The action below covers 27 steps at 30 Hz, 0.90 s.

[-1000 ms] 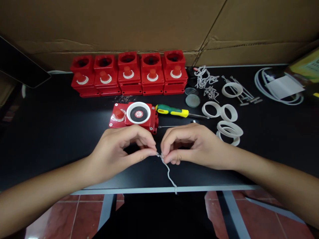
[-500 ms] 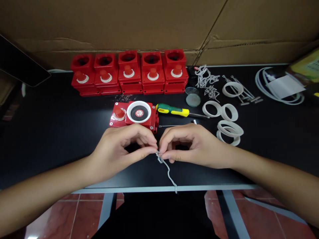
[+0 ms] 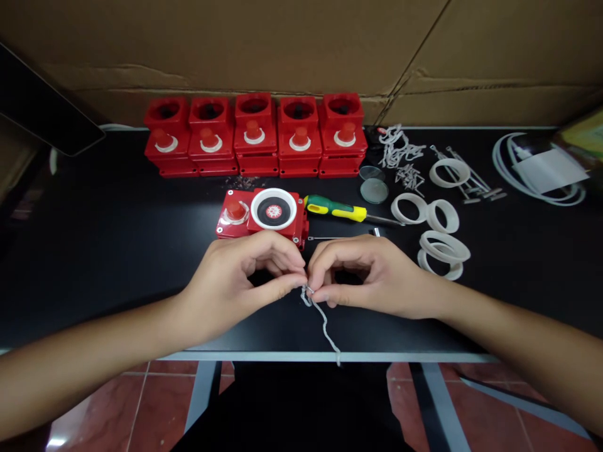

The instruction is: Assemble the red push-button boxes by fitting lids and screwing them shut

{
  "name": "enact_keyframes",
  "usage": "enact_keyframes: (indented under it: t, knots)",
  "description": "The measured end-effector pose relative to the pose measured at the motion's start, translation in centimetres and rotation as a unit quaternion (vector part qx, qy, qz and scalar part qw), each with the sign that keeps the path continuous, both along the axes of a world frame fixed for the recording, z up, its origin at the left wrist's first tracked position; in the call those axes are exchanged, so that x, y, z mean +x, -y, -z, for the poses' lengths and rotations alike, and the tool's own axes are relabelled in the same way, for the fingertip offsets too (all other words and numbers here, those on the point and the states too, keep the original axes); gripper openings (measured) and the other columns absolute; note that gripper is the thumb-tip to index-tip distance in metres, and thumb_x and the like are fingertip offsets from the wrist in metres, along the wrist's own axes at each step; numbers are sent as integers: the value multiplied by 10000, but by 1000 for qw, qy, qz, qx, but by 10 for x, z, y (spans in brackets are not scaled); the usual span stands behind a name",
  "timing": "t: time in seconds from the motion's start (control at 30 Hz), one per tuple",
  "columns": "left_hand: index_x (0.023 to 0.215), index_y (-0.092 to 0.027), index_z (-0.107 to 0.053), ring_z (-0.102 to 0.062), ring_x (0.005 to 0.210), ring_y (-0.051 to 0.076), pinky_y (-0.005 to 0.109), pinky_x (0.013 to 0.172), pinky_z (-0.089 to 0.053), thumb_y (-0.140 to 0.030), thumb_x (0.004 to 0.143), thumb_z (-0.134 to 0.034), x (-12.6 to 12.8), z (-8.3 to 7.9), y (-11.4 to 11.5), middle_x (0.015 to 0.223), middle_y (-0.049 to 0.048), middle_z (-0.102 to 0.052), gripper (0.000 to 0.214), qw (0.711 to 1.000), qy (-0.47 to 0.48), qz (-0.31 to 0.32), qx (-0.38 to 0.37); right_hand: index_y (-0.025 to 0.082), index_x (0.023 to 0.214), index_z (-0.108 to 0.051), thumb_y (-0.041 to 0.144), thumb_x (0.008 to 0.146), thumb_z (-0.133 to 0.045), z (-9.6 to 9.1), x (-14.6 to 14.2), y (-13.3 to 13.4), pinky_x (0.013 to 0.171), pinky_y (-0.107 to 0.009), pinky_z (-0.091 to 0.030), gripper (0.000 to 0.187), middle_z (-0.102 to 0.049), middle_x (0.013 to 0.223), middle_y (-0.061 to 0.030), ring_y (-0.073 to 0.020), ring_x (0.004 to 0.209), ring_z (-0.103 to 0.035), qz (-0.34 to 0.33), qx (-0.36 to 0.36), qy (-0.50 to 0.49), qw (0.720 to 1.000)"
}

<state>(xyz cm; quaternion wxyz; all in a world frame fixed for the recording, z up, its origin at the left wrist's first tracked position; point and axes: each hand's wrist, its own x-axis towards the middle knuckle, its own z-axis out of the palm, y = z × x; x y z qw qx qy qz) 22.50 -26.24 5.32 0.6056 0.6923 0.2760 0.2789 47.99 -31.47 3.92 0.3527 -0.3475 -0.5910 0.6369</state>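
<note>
My left hand and my right hand meet fingertip to fingertip above the front of the black table. Both pinch the top end of a thin white string, whose loose tail hangs down past the table's front edge. Just behind my hands lies a red box with a red push button and a white-rimmed round dial on its top. A green and yellow screwdriver lies to the right of that box.
A row of several red boxes stands at the back against cardboard. To the right lie white rings, clear discs, a pile of screws and strings, thin metal pins and coiled white tubing.
The view has shifted a little, so everything sits slightly further right. My fingers keep working the string's top end; the hands stay in the same place.
</note>
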Motion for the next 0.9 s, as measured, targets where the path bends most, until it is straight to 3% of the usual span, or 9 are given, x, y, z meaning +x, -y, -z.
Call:
enact_keyframes:
  t: [0.17,0.33,0.67,0.9]
  knots:
    - [1000,-198,-808,-845,865,98,154,853,-685,-123,930,-959,2,0,0,936,-36,-852,183,996,22,-8,-80,179,962,-853,362,1035,-912,-1,-1,-2,753,-270,-621,205,-798,974,-47,-133,796,-735,11,49,26,998]
    - [961,-190,-802,-836,855,94,158,862,-691,-202,882,-1044,4,2,-1,905,-44,-825,255,990,39,-10,-135,185,971,-854,329,1034,-913,0,-2,-2,741,-270,-613,168,-790,994,-45,-132,797,-722,12,48,21,999]
    - [960,-179,-800,-838,855,95,157,860,-688,-183,862,-1056,4,1,0,905,-37,-829,274,987,44,-8,-153,181,961,-839,415,1040,-906,0,-3,-2,738,-281,-603,256,-787,973,-43,-131,779,-702,16,34,27,999]
    - [972,-174,-785,-843,847,124,201,841,-706,-176,903,-1004,5,-1,-1,909,-8,-836,230,990,36,-4,-135,181,963,-836,370,1034,-911,1,-4,-2,738,-278,-614,216,-809,981,-50,-130,779,-721,21,32,16,999]
